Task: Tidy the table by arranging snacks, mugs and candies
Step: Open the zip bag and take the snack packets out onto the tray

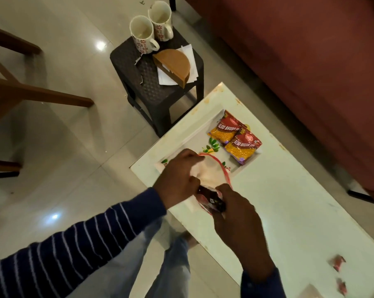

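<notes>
**Bagging candy at frame centre**

Holding a clear red-rimmed bag [209,173] open, the left hand [177,179] is gripping its rim at mid-frame, over the tray [194,134]. The right hand [235,211] is pinching a dark candy [211,198] just below the bag mouth; its long axis is running toward lower right, the mouth lying up-frame of it. The right hand is nearer.

Count: two snack packets [235,136] on the tray; two mugs [151,29] on the stool [143,82], upper centre; two loose candies [338,263] on the table [289,201], lower right.
</notes>
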